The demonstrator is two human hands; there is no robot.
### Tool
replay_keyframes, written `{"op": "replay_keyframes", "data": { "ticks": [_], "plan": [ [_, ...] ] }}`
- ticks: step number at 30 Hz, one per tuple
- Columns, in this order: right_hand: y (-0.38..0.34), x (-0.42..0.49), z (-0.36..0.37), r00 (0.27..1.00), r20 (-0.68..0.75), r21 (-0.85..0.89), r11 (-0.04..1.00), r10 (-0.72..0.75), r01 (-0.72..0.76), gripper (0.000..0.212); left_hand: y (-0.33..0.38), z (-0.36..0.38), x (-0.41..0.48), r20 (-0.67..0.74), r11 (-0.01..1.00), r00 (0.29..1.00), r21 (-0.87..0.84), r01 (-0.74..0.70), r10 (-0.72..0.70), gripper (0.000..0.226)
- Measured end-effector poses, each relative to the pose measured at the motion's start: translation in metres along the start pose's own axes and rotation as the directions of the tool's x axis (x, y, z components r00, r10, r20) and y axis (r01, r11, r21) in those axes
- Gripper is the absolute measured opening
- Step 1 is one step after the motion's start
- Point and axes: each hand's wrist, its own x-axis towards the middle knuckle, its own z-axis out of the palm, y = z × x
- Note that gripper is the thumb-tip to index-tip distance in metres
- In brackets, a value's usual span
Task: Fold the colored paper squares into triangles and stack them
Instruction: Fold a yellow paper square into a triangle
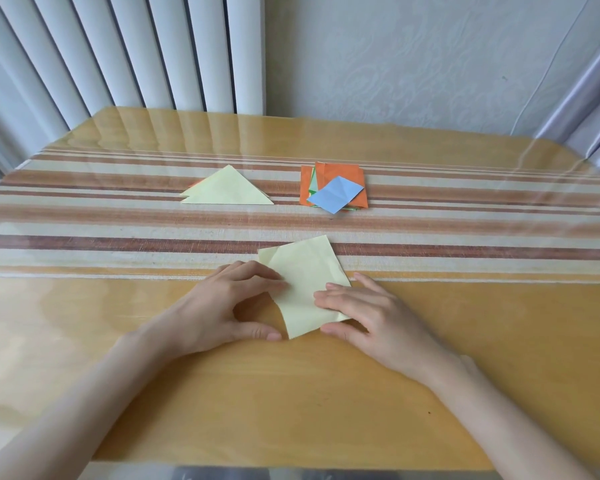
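Observation:
A pale yellow paper square (303,278) lies flat on the table in front of me, turned a little clockwise. My left hand (229,306) rests fingertips on its left edge, thumb near its lower corner. My right hand (364,310) presses fingers on its lower right part, thumb under the bottom edge. At the back left lies a stack of folded triangles (227,188), pale yellow on top with orange peeking out beneath. At the back right sits a pile of unfolded squares (333,190), orange ones with green under a blue square (335,194).
The wooden table (291,393) has a glossy transparent cover and a striped runner (118,233) across its middle. Vertical blinds (136,53) and a wall stand behind the far edge.

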Motion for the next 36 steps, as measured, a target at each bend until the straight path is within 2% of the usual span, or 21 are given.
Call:
{"op": "replay_keyframes", "data": {
  "ticks": [4, 7, 9, 12, 17, 19, 23, 28, 32, 34, 36],
  "plan": [
    [-0.001, 0.0, -0.005, 0.996, 0.025, 0.156, 0.984, 0.081, -0.084, 0.052, 0.002, 0.004, 0.005, -0.12, 0.999, 0.992, -0.02, -0.036, 0.034, 0.052],
    [-0.003, 0.001, -0.011, 0.992, 0.013, 0.271, 0.954, 0.129, -0.127, 0.054, 0.007, 0.006, 0.013, -0.19, 0.999, 0.982, -0.046, 0.004, -0.012, 0.043],
    [-0.007, 0.004, -0.013, 0.984, -0.061, 0.28, 0.949, 0.166, -0.142, 0.056, 0.01, 0.008, 0.018, -0.223, 0.993, 0.971, -0.093, 0.068, -0.088, 0.042],
    [-0.011, 0.007, -0.014, 0.963, -0.16, 0.203, 0.962, 0.217, -0.183, 0.057, 0.012, 0.01, 0.024, -0.251, 0.976, 0.953, -0.173, 0.129, -0.17, 0.043],
    [-0.008, 0.008, -0.015, 0.913, -0.217, 0.214, 0.93, 0.344, -0.3, 0.03, 0.013, 0.01, 0.024, -0.288, 0.965, 0.934, -0.218, 0.149, -0.209, 0.037],
    [-0.006, 0.007, -0.014, 0.885, -0.21, 0.255, 0.898, 0.414, -0.359, 0.022, 0.013, 0.009, 0.024, -0.293, 0.953, 0.924, -0.245, 0.178, -0.247, 0.031],
    [-0.005, 0.006, -0.013, 0.855, -0.184, 0.246, 0.865, 0.485, -0.437, 0.022, 0.009, 0.01, 0.025, -0.302, 0.954, 0.92, -0.239, 0.181, -0.25, 0.018],
    [-0.005, 0.006, -0.014, 0.846, -0.095, 0.251, 0.835, 0.525, -0.49, 0.022, 0.009, 0.01, 0.025, -0.294, 0.961, 0.927, -0.215, 0.172, -0.232, 0.027],
    [-0.004, 0.007, -0.02, 0.884, -0.096, 0.246, 0.872, 0.457, -0.424, 0.011, 0.006, 0.006, 0.022, -0.283, 0.974, 0.939, -0.169, 0.151, -0.195, 0.032],
    [-0.002, 0.005, -0.026, 0.873, -0.056, 0.286, 0.846, 0.485, -0.451, 0.01, 0.006, 0.004, 0.016, -0.263, 0.985, 0.953, -0.117, 0.124, -0.151, 0.031],
    [-0.003, 0.002, -0.031, 0.84, 0.045, 0.336, 0.784, 0.54, -0.522, 0.015, 0.007, 0.005, 0.01, -0.222, 0.993, 0.971, -0.096, 0.073, -0.093, 0.029]
  ]
}}
